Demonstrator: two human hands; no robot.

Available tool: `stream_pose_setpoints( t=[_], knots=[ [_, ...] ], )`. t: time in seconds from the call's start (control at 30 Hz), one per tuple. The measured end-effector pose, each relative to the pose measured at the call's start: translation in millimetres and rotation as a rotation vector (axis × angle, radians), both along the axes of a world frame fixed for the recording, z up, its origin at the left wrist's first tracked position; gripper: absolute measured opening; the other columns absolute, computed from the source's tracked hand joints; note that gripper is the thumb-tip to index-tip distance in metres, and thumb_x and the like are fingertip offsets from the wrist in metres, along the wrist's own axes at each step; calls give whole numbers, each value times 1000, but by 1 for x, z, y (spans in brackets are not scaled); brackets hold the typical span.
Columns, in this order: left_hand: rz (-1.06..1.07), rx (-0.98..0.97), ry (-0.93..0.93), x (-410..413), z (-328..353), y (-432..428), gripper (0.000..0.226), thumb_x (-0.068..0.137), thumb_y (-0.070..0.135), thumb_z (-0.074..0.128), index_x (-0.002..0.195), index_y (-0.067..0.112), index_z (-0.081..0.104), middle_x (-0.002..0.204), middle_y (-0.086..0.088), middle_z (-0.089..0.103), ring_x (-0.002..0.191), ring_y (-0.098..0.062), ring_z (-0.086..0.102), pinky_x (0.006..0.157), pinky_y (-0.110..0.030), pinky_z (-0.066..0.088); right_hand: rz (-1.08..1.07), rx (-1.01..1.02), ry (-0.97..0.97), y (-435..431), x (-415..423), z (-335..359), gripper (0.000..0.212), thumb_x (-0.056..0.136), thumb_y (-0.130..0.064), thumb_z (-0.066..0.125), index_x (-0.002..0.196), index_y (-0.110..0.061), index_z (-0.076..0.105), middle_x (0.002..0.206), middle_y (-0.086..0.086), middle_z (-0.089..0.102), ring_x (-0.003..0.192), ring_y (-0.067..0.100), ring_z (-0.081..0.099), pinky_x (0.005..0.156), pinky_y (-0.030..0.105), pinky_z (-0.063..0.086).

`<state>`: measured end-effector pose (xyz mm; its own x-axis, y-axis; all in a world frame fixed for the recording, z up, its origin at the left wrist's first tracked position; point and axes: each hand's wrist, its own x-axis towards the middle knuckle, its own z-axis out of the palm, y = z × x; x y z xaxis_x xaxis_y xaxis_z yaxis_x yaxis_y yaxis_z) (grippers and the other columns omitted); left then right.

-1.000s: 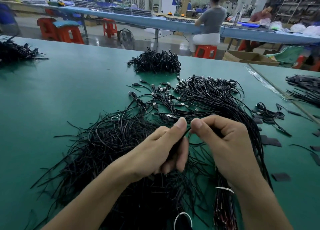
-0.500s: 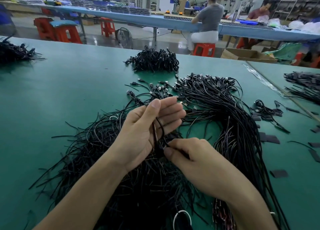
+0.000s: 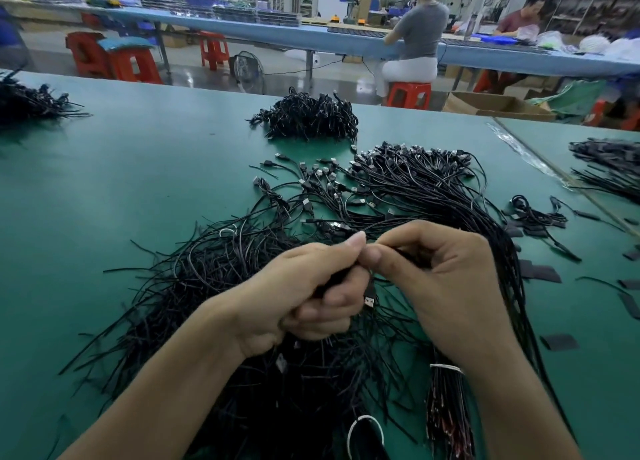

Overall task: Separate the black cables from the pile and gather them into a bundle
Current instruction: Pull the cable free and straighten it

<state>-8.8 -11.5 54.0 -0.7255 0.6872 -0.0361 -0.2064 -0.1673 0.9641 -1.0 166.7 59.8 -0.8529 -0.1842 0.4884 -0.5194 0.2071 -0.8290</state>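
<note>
A big loose pile of black cables (image 3: pixel 221 286) with USB plugs spreads over the green table (image 3: pixel 104 189) in front of me. My left hand (image 3: pixel 311 290) grips a small bunch of black cables in its curled fingers, and a USB plug (image 3: pixel 370 298) hangs from it. My right hand (image 3: pixel 440 279) pinches the same cables just right of my left thumb, the two thumbs almost touching above the pile. A long sheaf of cables (image 3: pixel 450 196) runs from the far plugs down under my right wrist.
A heap of coiled black cables (image 3: pixel 308 117) lies farther back. More cables lie at the far left (image 3: pixel 27 99) and on the right table (image 3: pixel 609 169). Black tabs (image 3: pixel 540 272) are scattered at right. A white-tied bundle (image 3: pixel 446 407) lies near the front edge. People sit at the blue bench behind.
My right hand rose from below my left palm to thumb level. My left hand curled from spread fingers into a grip on the cables, and a plug now dangles below.
</note>
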Motion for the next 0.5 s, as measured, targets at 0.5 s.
stream_pose_setpoints(
  t=[0.5],
  knots=[
    [707, 266, 10, -10, -15, 11, 48, 99, 45, 46, 61, 23, 64, 50, 7, 48, 36, -2, 37, 35, -14, 32, 150, 630, -501, 4, 0, -10, 45, 99, -55, 40, 74, -29, 67, 52, -7, 41, 48, 10, 39, 46, 23, 34]
  ],
)
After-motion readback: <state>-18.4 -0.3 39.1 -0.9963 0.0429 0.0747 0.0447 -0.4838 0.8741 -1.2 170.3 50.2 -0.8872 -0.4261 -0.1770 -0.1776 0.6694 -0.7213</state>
